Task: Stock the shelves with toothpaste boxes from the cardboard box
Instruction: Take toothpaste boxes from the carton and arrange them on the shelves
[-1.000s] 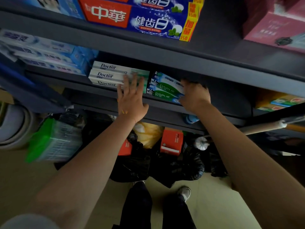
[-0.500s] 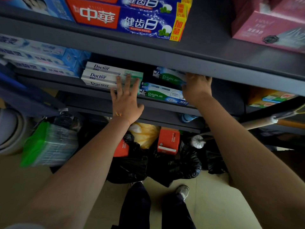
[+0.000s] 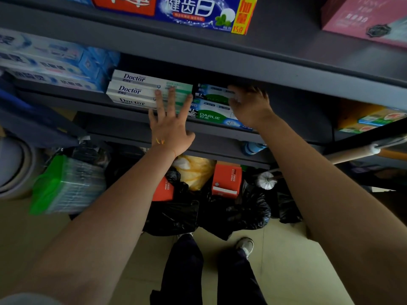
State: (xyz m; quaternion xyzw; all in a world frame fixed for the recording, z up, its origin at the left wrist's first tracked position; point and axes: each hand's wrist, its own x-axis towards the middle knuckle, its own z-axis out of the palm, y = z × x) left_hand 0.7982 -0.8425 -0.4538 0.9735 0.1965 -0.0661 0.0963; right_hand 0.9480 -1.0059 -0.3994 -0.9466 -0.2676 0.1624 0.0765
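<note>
Two bare arms reach up to the middle shelf (image 3: 220, 130) of a dark metal rack. The left hand (image 3: 170, 126) lies flat with its fingers (image 3: 159, 100) straight and spread, their tips pressing the right end of a stack of three white "Doctor" boxes (image 3: 132, 90). Just right of this hand sit the green-and-white Darlie boxes (image 3: 211, 115), two layers showing, the lower one lying along the shelf's front edge. The right hand (image 3: 250, 106) is at the right end of that stack, its fingers curled over the end of the upper Darlie box (image 3: 212, 93); whether they clamp the box or only push it cannot be told, since the fingertips are blurred and partly under the shelf above. Left of the left hand, beyond the Doctor boxes, lies a pile of pale blue toothpaste boxes (image 3: 50, 60). Above both hands, on the upper shelf (image 3: 198, 47), rests a red-and-blue toothpaste carton (image 3: 176, 9), with a pink box (image 3: 361, 20) well to the right. Below the hands, on the floor (image 3: 286, 260), are black plastic bags (image 3: 198, 214), two orange boxes (image 3: 226, 179), a yellow bag (image 3: 196, 170) and a green-wrapped pack (image 3: 66, 186). The person's dark trousers (image 3: 182, 271) and one shoe (image 3: 245, 246) show at the bottom.
</note>
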